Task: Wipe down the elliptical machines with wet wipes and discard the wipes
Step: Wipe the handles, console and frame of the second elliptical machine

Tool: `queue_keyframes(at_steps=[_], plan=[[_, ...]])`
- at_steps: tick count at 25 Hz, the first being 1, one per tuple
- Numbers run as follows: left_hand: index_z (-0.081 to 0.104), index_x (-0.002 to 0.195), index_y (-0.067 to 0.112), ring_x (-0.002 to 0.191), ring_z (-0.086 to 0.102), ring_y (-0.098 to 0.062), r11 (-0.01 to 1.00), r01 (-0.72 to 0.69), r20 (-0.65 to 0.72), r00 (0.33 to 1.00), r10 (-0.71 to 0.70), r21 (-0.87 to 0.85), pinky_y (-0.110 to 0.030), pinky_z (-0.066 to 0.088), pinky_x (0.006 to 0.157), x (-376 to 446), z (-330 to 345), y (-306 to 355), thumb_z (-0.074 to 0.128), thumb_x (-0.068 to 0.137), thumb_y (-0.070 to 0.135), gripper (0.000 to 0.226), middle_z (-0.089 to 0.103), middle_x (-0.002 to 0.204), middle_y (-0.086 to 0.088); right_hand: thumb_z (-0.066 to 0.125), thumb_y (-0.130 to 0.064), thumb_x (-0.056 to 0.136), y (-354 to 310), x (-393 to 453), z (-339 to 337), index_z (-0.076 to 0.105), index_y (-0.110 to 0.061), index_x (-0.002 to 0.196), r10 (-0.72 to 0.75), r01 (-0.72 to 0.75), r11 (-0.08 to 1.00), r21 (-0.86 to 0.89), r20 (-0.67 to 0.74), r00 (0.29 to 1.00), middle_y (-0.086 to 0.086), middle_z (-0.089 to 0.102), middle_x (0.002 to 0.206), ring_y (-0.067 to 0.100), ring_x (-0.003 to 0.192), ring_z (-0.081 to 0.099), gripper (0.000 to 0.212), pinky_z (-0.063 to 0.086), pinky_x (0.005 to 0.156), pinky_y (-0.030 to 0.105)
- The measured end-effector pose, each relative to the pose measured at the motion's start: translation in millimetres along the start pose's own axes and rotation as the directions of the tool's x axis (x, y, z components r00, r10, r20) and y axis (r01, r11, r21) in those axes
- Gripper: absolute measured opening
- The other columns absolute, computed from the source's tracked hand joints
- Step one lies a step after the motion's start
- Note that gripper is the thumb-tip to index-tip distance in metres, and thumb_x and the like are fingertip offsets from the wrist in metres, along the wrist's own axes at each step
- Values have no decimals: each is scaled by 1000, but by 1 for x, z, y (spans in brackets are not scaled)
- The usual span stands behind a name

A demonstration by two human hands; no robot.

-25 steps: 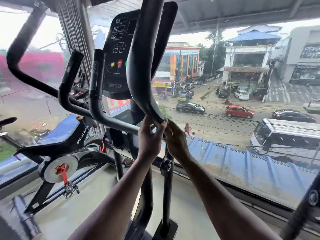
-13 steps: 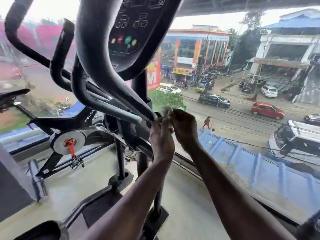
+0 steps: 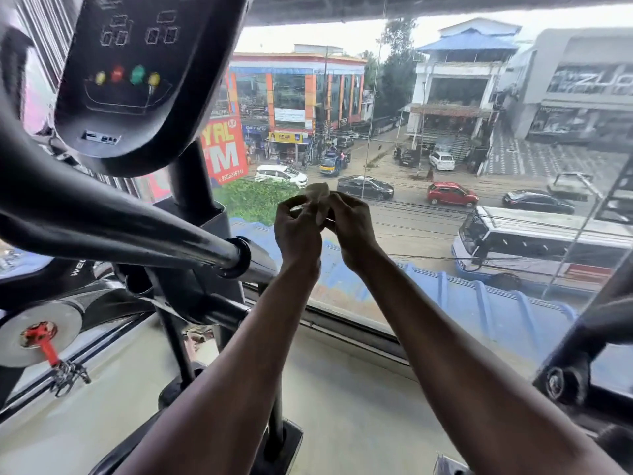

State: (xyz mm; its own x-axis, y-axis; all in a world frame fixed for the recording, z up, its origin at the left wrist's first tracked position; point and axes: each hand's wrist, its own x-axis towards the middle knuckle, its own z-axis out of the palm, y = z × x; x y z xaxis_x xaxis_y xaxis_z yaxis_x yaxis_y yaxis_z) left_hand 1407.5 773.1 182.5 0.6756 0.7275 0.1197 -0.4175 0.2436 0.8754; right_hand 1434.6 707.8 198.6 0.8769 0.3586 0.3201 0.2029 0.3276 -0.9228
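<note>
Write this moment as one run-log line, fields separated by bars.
left hand: pinches wet wipe | right hand: pinches wet wipe | wipe: off elliptical handlebar

"YRL", "M" and "960923634" on the red street banner (image 3: pixel 224 150).

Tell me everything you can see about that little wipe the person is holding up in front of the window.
The wipe is a small, pale, greyish-beige piece of thin, soft-looking material, crumpled and bunched rather than spread flat. It is held in the air in front of the window, to the right of the elliptical's handlebar end and touching no part of the machine. The left hand and the right hand both pinch it between fingertips, with a rounded fold sticking up above the fingers. Much of it is hidden by the hands.
</note>
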Motion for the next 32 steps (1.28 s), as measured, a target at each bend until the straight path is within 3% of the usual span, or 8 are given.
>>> queue_keyframes(at_steps=[3, 9, 10, 13, 20, 24, 28, 32], plan=[[63, 104, 6, 63, 55, -11, 999, -41, -31, 999, 41, 11, -22, 47, 60, 29, 15, -16, 61, 88, 4, 16, 62, 80, -7, 50, 0, 82, 17, 41, -4, 62, -14, 55, 10, -9, 999, 48, -24, 1000, 17, 52, 72, 26, 71, 47, 33, 40, 58, 29], [61, 107, -2, 50, 53, -1, 996, -91, -181, 980, 86, -19, -16, 44, 51, 105, 46, -39, 61, 86, -5, 21, 59, 75, -6, 54, -9, 75, 60, 133, -1, 65, -11, 58, 62, -62, 995, 81, -2, 998, 13, 51, 66, 21, 67, 45, 21, 35, 65, 32], [61, 105, 0, 50, 53, -1, 995, -97, -198, 976, 93, -8, -16, 44, 51, 115, 50, -43, 61, 86, -5, 20, 59, 74, -6, 54, -10, 74, 66, 147, -2, 68, -3, 68, 62, -62, 994, 90, 11, 998, 15, 53, 70, 22, 69, 47, 17, 35, 65, 32], [62, 97, 7, 57, 53, -9, 991, -135, -243, 961, 128, -13, -22, 44, 56, 147, 58, -52, 64, 86, -1, 14, 59, 74, -7, 55, -18, 67, 81, 182, -1, 52, 22, 91, 57, -64, 994, 83, 87, 995, 20, 51, 79, 25, 75, 45, 47, 34, 68, 35], [60, 95, 15, 62, 55, -12, 982, -188, -293, 939, 181, 5, -25, 46, 61, 181, 59, -51, 65, 86, 1, 17, 61, 81, -9, 53, -13, 74, 88, 215, 9, 58, 8, 71, 15, -45, 987, 156, 187, 982, 17, 51, 78, 24, 75, 44, 21, 34, 66, 35], [58, 107, 17, 60, 54, -11, 970, -238, -384, 892, 239, 50, -27, 46, 63, 203, 34, -48, 63, 85, 1, 28, 59, 81, -9, 50, -13, 78, 103, 225, 35, 57, 17, 83, -22, -44, 982, 183, 341, 940, 18, 55, 78, 24, 75, 48, 31, 37, 68, 34], [65, 93, 11, 59, 62, -6, 928, -347, -587, 725, 359, 139, -23, 49, 60, 219, 20, -36, 64, 89, 5, 7, 68, 70, 1, 52, -15, 82, 127, 242, 68, 67, 2, 80, -73, -83, 964, 254, 551, 832, 9, 62, 74, 16, 74, 52, 23, 42, 68, 30], [65, 86, 5, 55, 56, -4, 867, -417, -709, 522, 473, 271, -17, 48, 55, 206, 34, -27, 63, 89, 4, 3, 63, 67, -2, 48, -14, 93, 134, 246, 80, 67, -9, 76, -110, -205, 933, 295, 778, 619, -2, 62, 72, 8, 70, 53, 26, 44, 65, 25]])
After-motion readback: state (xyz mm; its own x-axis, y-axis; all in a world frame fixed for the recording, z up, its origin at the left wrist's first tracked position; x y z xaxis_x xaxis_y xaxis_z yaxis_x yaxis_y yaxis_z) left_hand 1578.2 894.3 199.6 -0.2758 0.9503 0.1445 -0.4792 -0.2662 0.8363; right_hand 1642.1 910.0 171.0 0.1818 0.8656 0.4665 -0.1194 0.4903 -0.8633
